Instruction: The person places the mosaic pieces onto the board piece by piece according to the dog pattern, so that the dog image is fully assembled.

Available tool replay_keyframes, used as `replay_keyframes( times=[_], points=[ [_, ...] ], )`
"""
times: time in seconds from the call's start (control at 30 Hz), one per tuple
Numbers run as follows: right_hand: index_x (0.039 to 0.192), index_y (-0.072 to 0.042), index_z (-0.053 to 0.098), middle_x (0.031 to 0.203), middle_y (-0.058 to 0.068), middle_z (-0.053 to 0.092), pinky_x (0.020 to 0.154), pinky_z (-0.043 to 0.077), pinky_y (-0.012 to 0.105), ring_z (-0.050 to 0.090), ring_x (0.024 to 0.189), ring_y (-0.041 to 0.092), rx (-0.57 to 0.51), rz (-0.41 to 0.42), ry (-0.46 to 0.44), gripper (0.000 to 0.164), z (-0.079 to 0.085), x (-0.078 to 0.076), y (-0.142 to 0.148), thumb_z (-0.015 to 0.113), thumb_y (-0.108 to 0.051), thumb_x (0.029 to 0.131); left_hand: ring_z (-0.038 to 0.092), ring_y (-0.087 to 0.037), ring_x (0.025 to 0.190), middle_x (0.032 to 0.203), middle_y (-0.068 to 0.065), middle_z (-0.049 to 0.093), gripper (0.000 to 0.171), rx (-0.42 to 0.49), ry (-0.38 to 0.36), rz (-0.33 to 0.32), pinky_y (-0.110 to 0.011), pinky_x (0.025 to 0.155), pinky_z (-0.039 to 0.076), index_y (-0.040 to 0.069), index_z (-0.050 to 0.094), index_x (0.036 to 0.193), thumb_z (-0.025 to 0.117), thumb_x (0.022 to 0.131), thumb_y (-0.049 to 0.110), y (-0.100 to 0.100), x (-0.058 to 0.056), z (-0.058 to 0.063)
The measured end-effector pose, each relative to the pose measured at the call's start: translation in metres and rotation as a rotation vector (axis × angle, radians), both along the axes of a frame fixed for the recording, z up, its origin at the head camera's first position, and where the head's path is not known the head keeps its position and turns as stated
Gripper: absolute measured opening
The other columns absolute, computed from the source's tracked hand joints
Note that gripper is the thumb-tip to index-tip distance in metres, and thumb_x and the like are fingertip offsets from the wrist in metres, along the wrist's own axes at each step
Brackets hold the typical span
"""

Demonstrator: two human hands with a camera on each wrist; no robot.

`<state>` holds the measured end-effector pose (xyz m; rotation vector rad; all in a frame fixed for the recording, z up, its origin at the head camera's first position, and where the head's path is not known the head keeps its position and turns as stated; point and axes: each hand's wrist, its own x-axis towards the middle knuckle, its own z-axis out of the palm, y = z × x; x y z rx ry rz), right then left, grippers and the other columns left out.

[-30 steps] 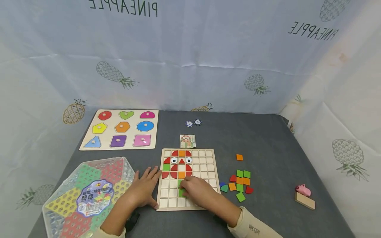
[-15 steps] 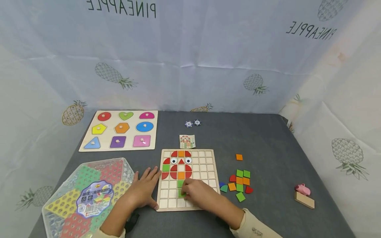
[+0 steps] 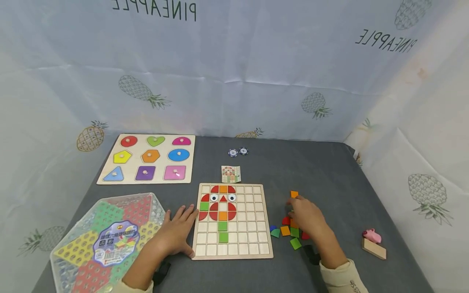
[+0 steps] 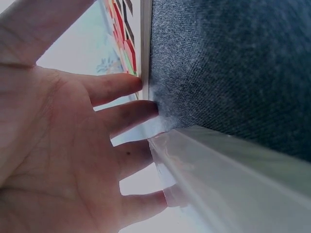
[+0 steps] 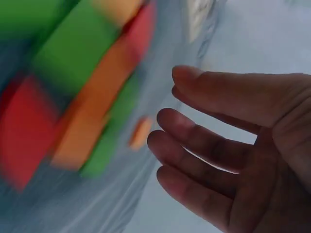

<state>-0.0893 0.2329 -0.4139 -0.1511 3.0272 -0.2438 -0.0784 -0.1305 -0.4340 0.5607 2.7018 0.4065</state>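
Observation:
A wooden grid board [image 3: 253, 236] carries red, green and orange tiles and two eye tiles on its left part. My left hand [image 3: 176, 234] lies with fingers spread along the board's left edge, thumb by the near corner. In the left wrist view its fingers [image 4: 121, 87] reach the board's side. My right hand [image 3: 309, 217] hovers over the loose tiles at the right, partly covering them; the right wrist view shows its fingers [image 5: 184, 131] apart and holding nothing. A green tile [image 3: 295, 243], an orange tile [image 3: 285, 231] and several others lie there. A lone orange tile [image 3: 294, 194] sits just beyond.
A small pattern card [image 3: 231, 174] lies behind the board, with two poker chips [image 3: 238, 151] farther back. At left are a knobbed shape puzzle [image 3: 126, 169] and a clear-lidded hexagonal game box [image 3: 116, 244]. A pink pig figure [image 3: 372, 235] and a wooden block [image 3: 373, 248] stand far right.
My right hand has left the green tile in the board's lower part and moved right, over the loose tiles. Two green tiles now show fully in that column. The left hand stays put.

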Motion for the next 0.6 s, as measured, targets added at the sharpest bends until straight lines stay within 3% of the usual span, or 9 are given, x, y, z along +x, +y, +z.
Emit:
replay_keyframes(
  times=[0.13, 0.3, 0.47, 0.6],
  points=[
    [0.103, -0.007, 0.066, 0.1, 0.01, 0.061, 0.074, 0.049, 0.045, 0.059, 0.087, 0.027, -0.024, -0.036, -0.088, 0.025, -0.008, 0.001, 0.022, 0.067, -0.007, 0.078, 0.019, -0.038, 0.134, 0.145, -0.015, 0.028, 0.114, -0.002, 0.004, 0.0, -0.066, 0.1, 0.006, 0.006, 0.033, 0.139, 0.088, 0.045, 0.039, 0.001, 0.0, 0.001],
    [0.1, -0.007, 0.066, 0.097, 0.007, 0.061, 0.077, 0.049, 0.045, 0.058, 0.087, 0.025, -0.068, -0.061, -0.109, 0.024, -0.015, -0.001, 0.028, 0.07, -0.007, 0.076, 0.019, -0.039, 0.134, 0.145, -0.016, 0.027, 0.114, -0.005, 0.003, -0.004, -0.066, 0.1, 0.006, 0.006, 0.033, 0.139, 0.088, 0.045, 0.04, 0.001, 0.0, 0.002],
    [0.088, -0.009, 0.062, 0.083, 0.002, 0.056, 0.064, 0.048, 0.037, 0.053, 0.073, 0.018, -0.084, -0.03, -0.054, 0.015, -0.011, -0.004, 0.023, 0.071, -0.008, 0.076, 0.019, -0.039, 0.134, 0.146, -0.016, 0.027, 0.115, -0.009, -0.003, 0.0, -0.065, 0.1, 0.006, 0.006, 0.032, 0.14, 0.087, 0.045, 0.04, 0.001, 0.0, 0.002],
    [0.085, -0.014, 0.059, 0.076, -0.006, 0.054, 0.058, 0.044, 0.027, 0.049, 0.066, 0.009, -0.185, 0.079, 0.048, 0.014, 0.0, 0.001, -0.007, 0.07, -0.011, 0.077, 0.019, -0.039, 0.134, 0.146, -0.016, 0.027, 0.115, -0.014, -0.007, 0.004, -0.065, 0.101, 0.006, 0.006, 0.032, 0.14, 0.088, 0.045, 0.039, 0.002, 0.001, 0.002]
  ],
)
